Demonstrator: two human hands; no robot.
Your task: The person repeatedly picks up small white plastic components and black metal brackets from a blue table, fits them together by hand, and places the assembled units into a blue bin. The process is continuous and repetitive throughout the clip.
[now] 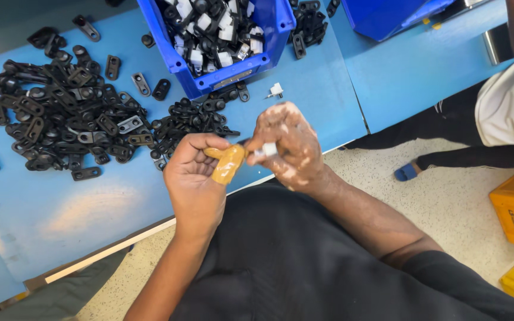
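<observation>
Head view: the left hand (194, 178), thumb wrapped in tan tape, and the right hand (287, 145) pinch together one small white-and-black plastic clip (267, 150) between them, above the near edge of the blue surface (60, 220). The clip lies nearer the right fingertips.

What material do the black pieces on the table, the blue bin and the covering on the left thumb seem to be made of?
Black pieces: probably moulded plastic, with a semi-matt black surface, identical shapes and soft highlights.
Blue bin: probably rigid plastic, smooth and slightly glossy, with thick moulded walls.
Covering on the left hand's thumb: looks like tan tape or rubber, matt and wrinkled; the picture cannot settle which.
</observation>
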